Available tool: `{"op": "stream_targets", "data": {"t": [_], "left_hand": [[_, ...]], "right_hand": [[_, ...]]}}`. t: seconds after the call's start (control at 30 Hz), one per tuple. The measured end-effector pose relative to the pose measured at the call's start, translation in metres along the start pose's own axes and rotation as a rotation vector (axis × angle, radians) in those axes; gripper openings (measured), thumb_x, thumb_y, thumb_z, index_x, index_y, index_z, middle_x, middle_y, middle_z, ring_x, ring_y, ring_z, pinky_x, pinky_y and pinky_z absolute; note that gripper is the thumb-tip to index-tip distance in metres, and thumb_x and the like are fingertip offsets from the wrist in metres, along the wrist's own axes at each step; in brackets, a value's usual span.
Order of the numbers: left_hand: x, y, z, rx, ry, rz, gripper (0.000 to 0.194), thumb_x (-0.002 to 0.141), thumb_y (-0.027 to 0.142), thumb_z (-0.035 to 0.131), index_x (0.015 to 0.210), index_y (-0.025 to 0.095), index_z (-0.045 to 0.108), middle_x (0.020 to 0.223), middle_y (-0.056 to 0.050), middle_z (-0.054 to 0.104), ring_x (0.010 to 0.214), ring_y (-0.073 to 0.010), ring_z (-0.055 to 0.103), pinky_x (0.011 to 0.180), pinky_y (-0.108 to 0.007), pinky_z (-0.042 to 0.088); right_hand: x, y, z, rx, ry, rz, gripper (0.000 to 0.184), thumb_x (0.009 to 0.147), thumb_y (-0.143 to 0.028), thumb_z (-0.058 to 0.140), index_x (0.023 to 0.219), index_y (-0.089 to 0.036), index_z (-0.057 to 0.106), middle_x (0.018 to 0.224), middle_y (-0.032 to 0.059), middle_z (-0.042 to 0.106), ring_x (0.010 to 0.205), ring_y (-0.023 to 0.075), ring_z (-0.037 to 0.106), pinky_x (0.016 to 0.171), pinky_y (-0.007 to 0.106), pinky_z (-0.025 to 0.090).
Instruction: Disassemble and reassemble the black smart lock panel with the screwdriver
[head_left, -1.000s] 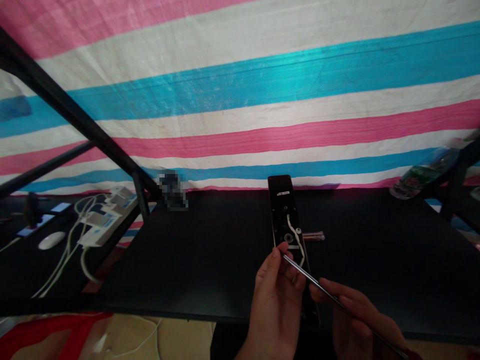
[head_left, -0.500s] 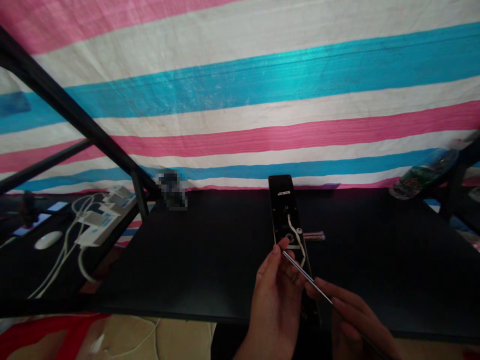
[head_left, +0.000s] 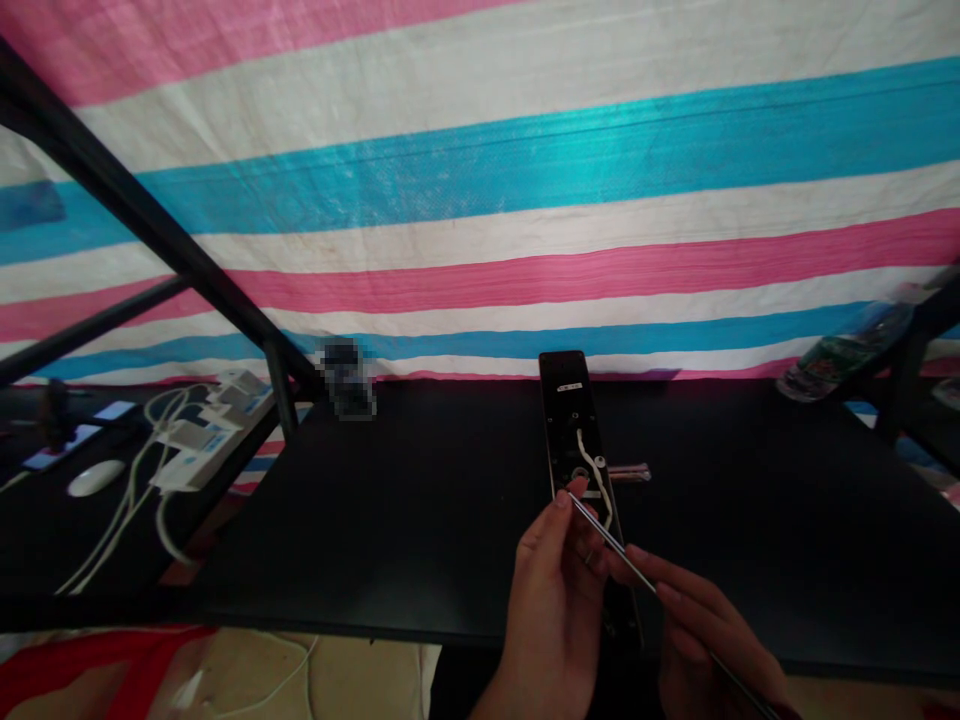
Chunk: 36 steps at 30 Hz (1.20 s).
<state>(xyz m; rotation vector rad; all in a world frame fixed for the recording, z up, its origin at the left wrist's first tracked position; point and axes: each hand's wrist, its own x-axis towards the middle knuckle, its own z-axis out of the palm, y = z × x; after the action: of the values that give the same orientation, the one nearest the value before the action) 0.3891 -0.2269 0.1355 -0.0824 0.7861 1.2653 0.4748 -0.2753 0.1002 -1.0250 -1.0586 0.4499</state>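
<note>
A long, thin screwdriver (head_left: 616,545) with a silver shaft runs slantwise between my hands; its handle is not clearly visible. My left hand (head_left: 555,590) is closed, thumb and fingertips pinching at the shaft's upper tip. Anything small held there is too tiny to make out. Lower down, the fingers of my right hand (head_left: 705,620) close round the shaft. Beneath and beyond both hands lies a long black lock panel (head_left: 564,400), with a white cable (head_left: 592,465) on its upper face. My hands cover part of its near half.
A small clear packet (head_left: 630,472) lies right of the panel on the black table (head_left: 390,510). A plastic bottle (head_left: 832,355) leans at the back right, and a blurred-out object (head_left: 349,380) stands back left. Left are a power strip (head_left: 199,450), cables and a white mouse (head_left: 96,478).
Both hands and the screwdriver have shifted very slightly, the left hand's fingertips a little to the right. The grip looks the same, and the panel lies as before.
</note>
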Motion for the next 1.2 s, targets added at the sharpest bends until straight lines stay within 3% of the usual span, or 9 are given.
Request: {"op": "stream_targets", "data": {"t": [0.17,0.27,0.37,0.43,0.57,0.73,0.93,1.2], "left_hand": [[0.005,-0.005,-0.011,0.22,-0.096,0.098,0.037,0.068,0.044,0.091,0.087,0.014,0.081,0.079,-0.006,0.073,0.07,-0.0133,0.065,0.066,-0.024,0.051],[0.017,-0.008,-0.029,0.596,-0.09,0.353,0.031,0.08,0.047,0.079,0.09,0.017,0.082,0.094,-0.01,0.076,0.092,-0.0225,0.07,0.087,-0.035,0.055],[0.037,-0.014,-0.054,0.989,-0.028,0.691,0.027,0.088,0.039,0.07,0.107,0.024,0.081,0.128,-0.011,0.07,0.125,-0.0296,0.061,0.113,-0.048,0.043],[0.05,-0.021,-0.07,1.141,-0.002,0.798,0.037,0.089,0.036,0.067,0.124,0.028,0.075,0.146,-0.01,0.059,0.138,-0.0313,0.051,0.119,-0.052,0.036],[0.067,-0.037,-0.092,1.232,-0.063,0.793,0.052,0.098,0.033,0.055,0.149,0.028,0.054,0.162,-0.009,0.044,0.15,-0.0287,0.04,0.124,-0.051,0.032],[0.071,-0.045,-0.102,1.187,-0.146,0.708,0.053,0.103,0.035,0.045,0.155,0.023,0.045,0.163,-0.009,0.044,0.153,-0.0239,0.036,0.128,-0.045,0.026],[0.073,-0.043,-0.106,1.158,-0.136,0.676,0.052,0.103,0.038,0.046,0.152,0.022,0.048,0.163,-0.008,0.044,0.153,-0.023,0.036,0.128,-0.042,0.026],[0.075,-0.045,-0.107,1.17,-0.144,0.701,0.051,0.103,0.037,0.045,0.152,0.022,0.048,0.162,-0.008,0.045,0.152,-0.0226,0.038,0.128,-0.041,0.027]], "right_hand": [[0.02,0.011,-0.007,-0.018,-0.01,-0.034,0.014,0.093,-0.04,0.072,0.092,-0.028,0.079,0.101,0.007,0.081,0.083,0.025,0.08,0.069,0.038,0.065],[0.052,0.022,-0.012,0.021,-0.13,-0.182,0.014,0.096,-0.027,0.066,0.105,-0.025,0.077,0.105,0.0078,0.08,0.084,0.0253,0.08,0.071,0.04,0.067],[0.092,0.034,-0.006,0.025,-0.104,-0.239,0.015,0.098,-0.019,0.062,0.109,-0.022,0.072,0.11,0.0077,0.079,0.083,0.0227,0.08,0.072,0.039,0.067],[0.122,0.041,0.001,-0.016,-0.067,-0.245,0.011,0.1,-0.023,0.062,0.106,-0.021,0.071,0.103,0.0066,0.08,0.079,0.0215,0.08,0.071,0.037,0.067],[0.18,0.059,0.015,-0.173,-0.141,-0.198,0.027,0.102,-0.042,0.058,0.096,-0.018,0.071,0.087,0.0071,0.08,0.075,0.023,0.08,0.071,0.037,0.067],[0.225,0.083,0.03,-0.241,-0.235,-0.125,0.046,0.097,-0.061,0.055,0.089,-0.019,0.068,0.08,0.0082,0.079,0.072,0.0243,0.079,0.072,0.039,0.067],[0.236,0.097,0.044,-0.254,-0.323,-0.133,0.048,0.096,-0.066,0.053,0.088,-0.02,0.064,0.077,0.0077,0.077,0.071,0.0237,0.078,0.071,0.038,0.066],[0.234,0.101,0.047,-0.292,-0.345,-0.133,0.044,0.097,-0.063,0.052,0.09,-0.021,0.063,0.076,0.0073,0.077,0.07,0.0246,0.078,0.07,0.038,0.065]]}}
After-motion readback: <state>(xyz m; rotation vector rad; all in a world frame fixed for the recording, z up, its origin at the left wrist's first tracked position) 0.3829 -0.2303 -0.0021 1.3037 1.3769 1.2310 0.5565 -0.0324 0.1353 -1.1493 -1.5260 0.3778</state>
